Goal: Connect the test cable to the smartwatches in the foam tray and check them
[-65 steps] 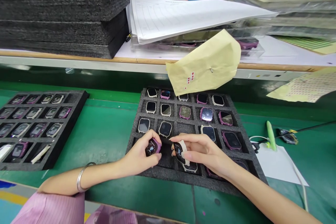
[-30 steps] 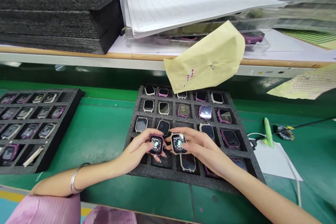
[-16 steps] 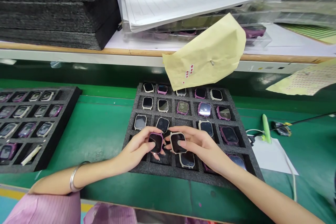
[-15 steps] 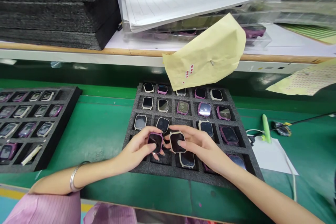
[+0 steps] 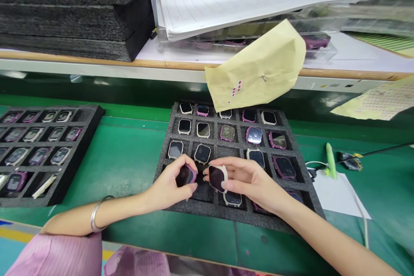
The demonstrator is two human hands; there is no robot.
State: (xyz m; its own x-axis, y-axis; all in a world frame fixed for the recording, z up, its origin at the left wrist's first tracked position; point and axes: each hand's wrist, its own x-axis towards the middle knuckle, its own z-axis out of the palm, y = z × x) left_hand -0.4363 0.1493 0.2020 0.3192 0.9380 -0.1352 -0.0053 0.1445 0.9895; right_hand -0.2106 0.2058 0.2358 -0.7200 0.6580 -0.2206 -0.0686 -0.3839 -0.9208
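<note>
My left hand [image 5: 168, 187] is closed around a purple-cased watch body [image 5: 185, 175] with a dark screen. My right hand [image 5: 250, 181] grips a white-cased watch body [image 5: 217, 178], its dark screen tilted toward the left. Both are held just above the near rows of a black foam tray [image 5: 210, 212] whose cells hold several watch bodies in purple and white cases. A metal bangle [image 5: 96, 213] circles my left wrist.
A second black foam tray [image 5: 76, 151] with watch bodies lies at the left on the green belt. A yellow envelope [image 5: 258, 69] hangs over the shelf edge above the tray. Foam sheets [image 5: 74, 13] and papers [image 5: 233, 2] are stacked on the shelf. A green pen [image 5: 331, 161] and cables lie right.
Both watch screens were lit a second ago and are dark now. I have tilted both watches so that their faces turn toward each other.
</note>
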